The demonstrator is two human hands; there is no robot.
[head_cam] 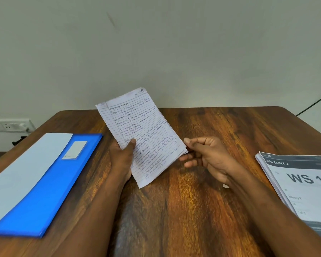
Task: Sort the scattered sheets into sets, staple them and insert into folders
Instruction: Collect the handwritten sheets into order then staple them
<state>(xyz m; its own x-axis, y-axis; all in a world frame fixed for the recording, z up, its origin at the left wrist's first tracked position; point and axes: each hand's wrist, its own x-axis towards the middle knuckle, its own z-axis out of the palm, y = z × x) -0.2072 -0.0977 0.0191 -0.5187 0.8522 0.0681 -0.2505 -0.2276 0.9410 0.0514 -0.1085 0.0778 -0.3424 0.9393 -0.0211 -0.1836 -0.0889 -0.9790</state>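
Note:
A thin set of lined, handwritten sheets (pixel 137 127) is held tilted above the middle of the wooden table (pixel 202 210). My left hand (pixel 122 160) grips its left edge, thumb on the front page. My right hand (pixel 206 156) is at the set's right edge, fingers loosely curled; its fingertips touch the lower right corner, thumb lifted clear of the paper. A blue folder (pixel 50 191) lies flat on the left with a pale sheet or flap over its left half. A stack of printed sheets (pixel 304 184) marked "WS 14" lies at the right edge.
A wall stands directly behind the table. A wall socket (pixel 9 125) is at the left, below table height. A dark cable (pixel 315 102) runs down the wall at the far right. Bare wood shows between the folder and the printed stack.

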